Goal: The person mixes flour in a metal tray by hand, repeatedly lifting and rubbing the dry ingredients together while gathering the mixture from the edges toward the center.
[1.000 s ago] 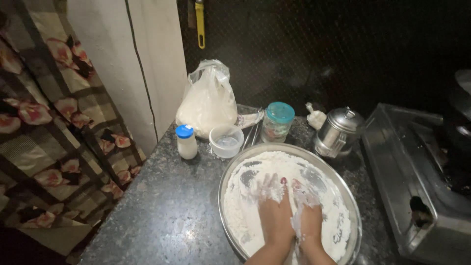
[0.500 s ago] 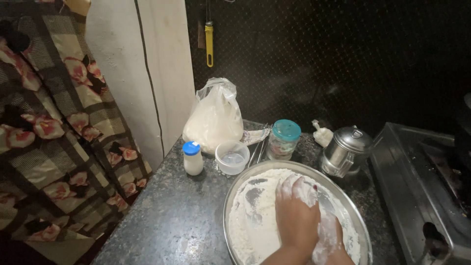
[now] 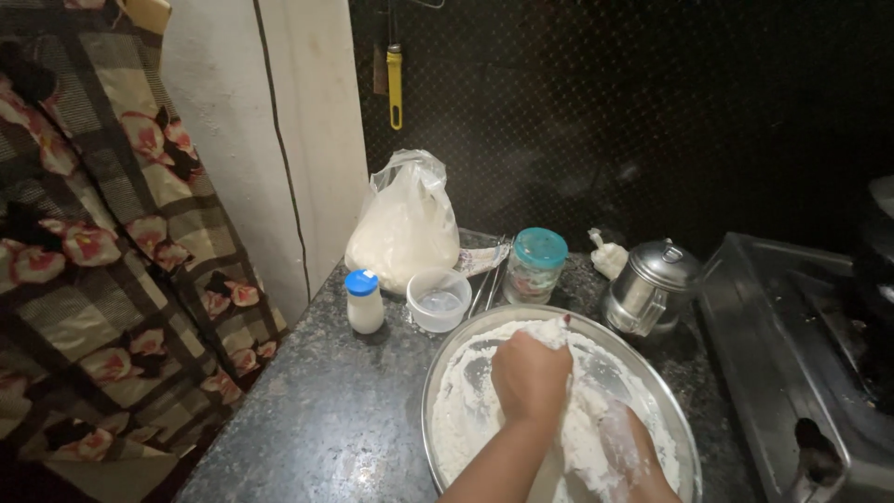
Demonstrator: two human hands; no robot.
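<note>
hands gather flour into dough in the plate

the left hand (image 3: 531, 377) is closed in a fist around a lump of dough (image 3: 559, 333), lifted at the far side of the plate (image 3: 447, 373). the right hand (image 3: 626, 445) lies lower and nearer, coated in flour and pressed into the dough mass; whether its fingers are curled or flat, i cannot tell.

change: a second ago both hands lay flat side by side, spread in loose flour. half a second ago the left had crossed over the right. now the left grips a raised clump, and bare metal shows to the left of the hands. judgement: the flour is binding, moving from loose powder towards one mass.

beyond the hands: a small bowl (image 3: 439, 300), a white bottle with a blue cap (image 3: 363, 301), a flour bag (image 3: 407, 224), a teal-lidded jar (image 3: 535, 265) and a steel pot (image 3: 652, 289). a stove (image 3: 792, 354) stands right of the hands, a patterned cloth (image 3: 102, 251) well off to the left.
</note>
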